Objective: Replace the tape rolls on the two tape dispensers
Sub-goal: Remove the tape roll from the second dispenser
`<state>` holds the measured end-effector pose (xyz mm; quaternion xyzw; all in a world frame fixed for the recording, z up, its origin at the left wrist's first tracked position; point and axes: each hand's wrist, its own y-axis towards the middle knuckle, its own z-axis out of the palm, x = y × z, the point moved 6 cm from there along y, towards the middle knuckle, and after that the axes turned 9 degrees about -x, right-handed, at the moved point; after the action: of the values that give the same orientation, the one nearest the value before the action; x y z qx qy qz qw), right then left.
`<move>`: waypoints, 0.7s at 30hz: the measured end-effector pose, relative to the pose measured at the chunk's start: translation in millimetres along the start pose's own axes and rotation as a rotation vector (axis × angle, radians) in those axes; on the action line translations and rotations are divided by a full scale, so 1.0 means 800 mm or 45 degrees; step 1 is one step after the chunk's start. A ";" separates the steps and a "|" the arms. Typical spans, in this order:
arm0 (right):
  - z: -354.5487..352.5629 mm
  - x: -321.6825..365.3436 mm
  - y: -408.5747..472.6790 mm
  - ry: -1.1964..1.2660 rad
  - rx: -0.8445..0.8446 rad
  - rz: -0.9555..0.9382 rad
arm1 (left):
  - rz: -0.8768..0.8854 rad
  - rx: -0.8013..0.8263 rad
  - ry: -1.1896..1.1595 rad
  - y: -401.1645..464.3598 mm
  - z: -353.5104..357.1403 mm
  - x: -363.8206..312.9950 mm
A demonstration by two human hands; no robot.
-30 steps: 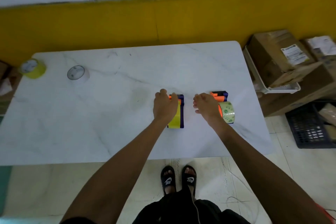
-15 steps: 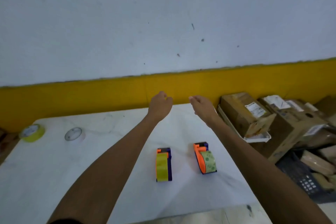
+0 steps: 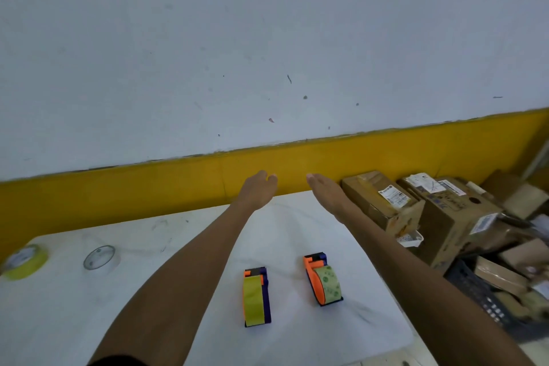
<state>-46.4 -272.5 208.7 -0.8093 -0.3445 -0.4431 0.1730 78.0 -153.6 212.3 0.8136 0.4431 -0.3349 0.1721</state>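
Two orange-and-purple tape dispensers stand on the white table (image 3: 297,223). The left dispenser (image 3: 256,296) carries a yellow roll; the right dispenser (image 3: 323,284) carries a pale green patterned roll. A loose yellow tape roll (image 3: 25,261) and a clear tape roll (image 3: 100,257) lie at the table's far left. My left hand (image 3: 260,189) and my right hand (image 3: 326,192) are stretched out above the table's far edge, beyond the dispensers, holding nothing. The left hand's fingers are loosely curled, the right hand's flat.
A white wall with a yellow lower band runs behind the table. Cardboard boxes (image 3: 386,199) are piled to the right, with a white tray (image 3: 411,237) and a dark crate (image 3: 487,294) of packages beside the table's right edge.
Both hands left the dispensers and rose forward past the table's far edge. The camera tilted up toward the wall.
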 end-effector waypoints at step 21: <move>0.049 -0.277 -0.064 -0.021 -0.030 0.738 | -0.572 0.417 -0.274 -0.077 0.257 0.094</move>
<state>-141.8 -303.2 0.4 -0.8796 -0.0952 -0.3726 0.2802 -25.5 -192.6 13.6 0.6719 0.5313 -0.5159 0.0063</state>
